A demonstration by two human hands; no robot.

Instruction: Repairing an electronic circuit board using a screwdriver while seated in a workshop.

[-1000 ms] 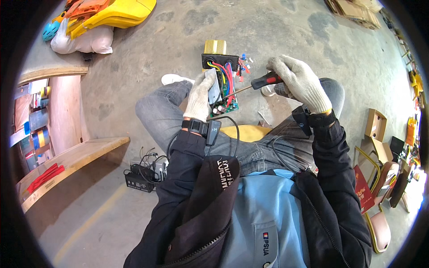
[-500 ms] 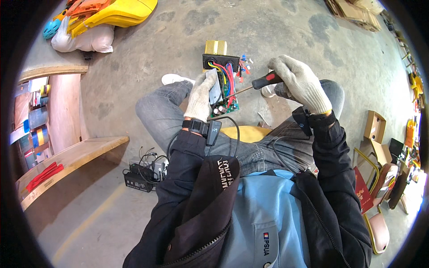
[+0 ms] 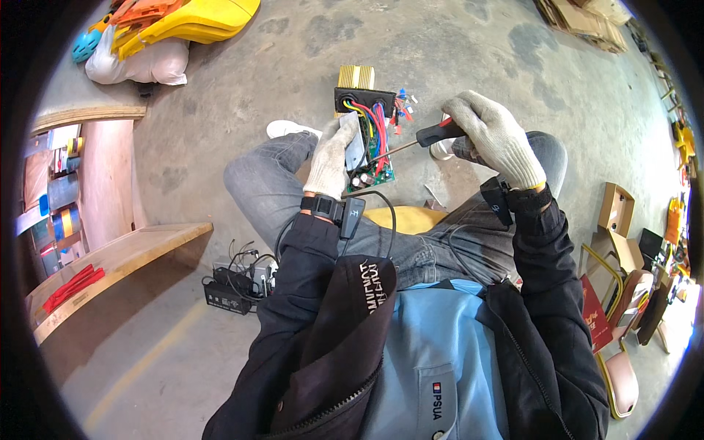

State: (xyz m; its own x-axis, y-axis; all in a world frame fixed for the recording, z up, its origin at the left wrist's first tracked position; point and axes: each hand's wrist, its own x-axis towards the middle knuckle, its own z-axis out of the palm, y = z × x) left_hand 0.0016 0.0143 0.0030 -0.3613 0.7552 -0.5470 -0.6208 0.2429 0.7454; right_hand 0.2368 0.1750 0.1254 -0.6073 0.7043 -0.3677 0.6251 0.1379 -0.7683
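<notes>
My left hand [image 3: 329, 158], in a white knit glove, is closed on a grey metal plate [image 3: 354, 143] along the left side of an open electronics unit. The unit has a green circuit board [image 3: 382, 175], yellow, blue and red wires [image 3: 378, 121], a black end panel [image 3: 364, 97] and a gold finned housing [image 3: 356, 75]. My gloved right hand [image 3: 491, 136] is wrapped round a black-and-red screwdriver [image 3: 433, 134]; its shaft angles down-left to the board, where the tip is too small to place exactly.
I sit on a yellow seat [image 3: 407, 220]. At lower left are a black power box [image 3: 227, 297] with cables and a wooden ledge [image 3: 169, 249]. Yellow panels [image 3: 191, 26] and white sacks [image 3: 150, 66] lie upper left. Open cardboard boxes [image 3: 616, 205] and assorted items line the right.
The unit, both hands and the screwdriver have shifted very slightly to the right. My hold on the plate and on the screwdriver looks unchanged.
</notes>
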